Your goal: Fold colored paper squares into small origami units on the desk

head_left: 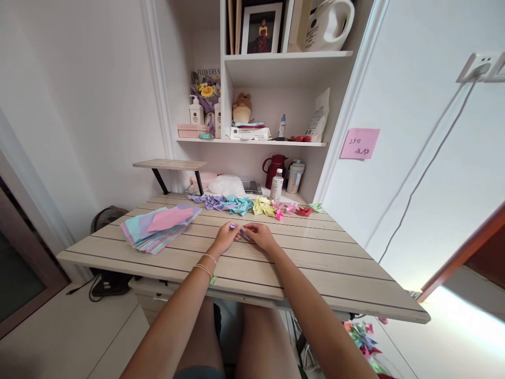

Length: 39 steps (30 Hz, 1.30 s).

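Both my hands meet at the middle of the wooden desk (pixel 315 263). My left hand (pixel 226 236) and my right hand (pixel 258 235) pinch a small folded purple paper piece (pixel 241 231) between their fingertips, pressing it down on the desk top. A fanned stack of coloured paper sheets (pixel 158 226) lies to the left of my left hand. Behind my hands runs a row of folded paper pieces (pixel 252 205) in purple, teal, yellow, pink and green.
A small plastic bottle (pixel 276 185), a dark red jug (pixel 275 169) and a cup (pixel 295 177) stand at the desk's back. Shelves (pixel 276 142) above hold bottles, a box and a framed picture. A pink note (pixel 359 143) sticks on the right wall. More folded pieces (pixel 363 339) lie below, right.
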{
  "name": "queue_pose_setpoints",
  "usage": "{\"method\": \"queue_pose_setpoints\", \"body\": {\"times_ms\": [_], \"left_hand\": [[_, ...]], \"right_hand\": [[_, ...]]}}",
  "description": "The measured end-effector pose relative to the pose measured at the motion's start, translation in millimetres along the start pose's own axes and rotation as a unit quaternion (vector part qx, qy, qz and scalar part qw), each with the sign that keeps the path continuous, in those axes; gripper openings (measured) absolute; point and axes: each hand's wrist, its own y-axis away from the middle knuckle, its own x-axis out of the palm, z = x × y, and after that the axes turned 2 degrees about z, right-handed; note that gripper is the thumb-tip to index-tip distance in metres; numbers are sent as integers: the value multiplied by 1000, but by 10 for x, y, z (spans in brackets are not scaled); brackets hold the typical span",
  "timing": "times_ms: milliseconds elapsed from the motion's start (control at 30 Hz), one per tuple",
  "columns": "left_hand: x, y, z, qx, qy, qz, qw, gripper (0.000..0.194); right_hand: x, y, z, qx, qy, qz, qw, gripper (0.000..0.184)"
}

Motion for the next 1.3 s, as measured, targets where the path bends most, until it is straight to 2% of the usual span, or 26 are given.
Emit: {"method": "queue_pose_setpoints", "body": {"times_ms": [333, 733, 1300], "left_hand": [[3, -19, 7, 4, -12, 4, 1000, 22], [0, -8, 15, 7, -28, 17, 999, 21], [7, 7, 8, 21, -39, 25, 999, 20]], "right_hand": [[7, -9, -7, 5, -15, 26, 1000, 31], [19, -14, -16, 40, -23, 22, 999, 30], [13, -9, 1, 47, -23, 16, 998, 28]]}}
